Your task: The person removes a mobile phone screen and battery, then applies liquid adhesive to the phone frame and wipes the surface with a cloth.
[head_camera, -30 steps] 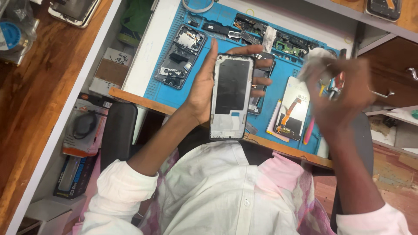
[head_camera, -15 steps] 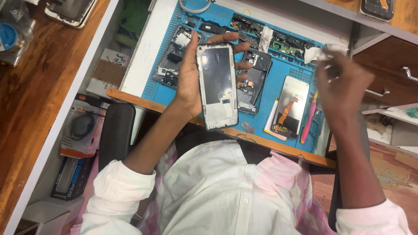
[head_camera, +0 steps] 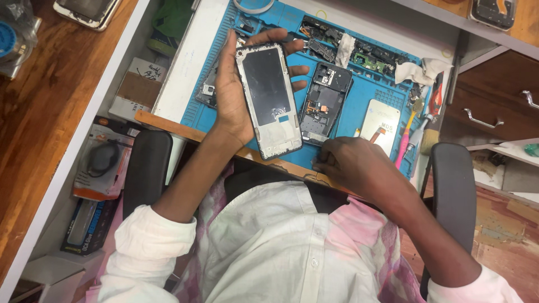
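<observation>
- surface (head_camera: 185, 73): a white workbench carrying a blue repair mat (head_camera: 359, 115), seen from above; wooden flooring lies to the left.
- left hand (head_camera: 233, 95): wrapped around the phone frame (head_camera: 268, 100), thumb along its left edge, fingers curled over the right edge, gripping it above the mat.
- phone frame: dark panel facing up; long axis runs almost away from the person, top end tilted slightly left, lower end toward the mat's near edge.
- right hand (head_camera: 351, 163): fingers bent downward at the mat's near edge; whether it pinches anything cannot be told.
- opened phone body (head_camera: 325, 104): flat on the mat, just right of the frame.
- pink-handled tool (head_camera: 409, 137): lying near the mat's right edge.
</observation>
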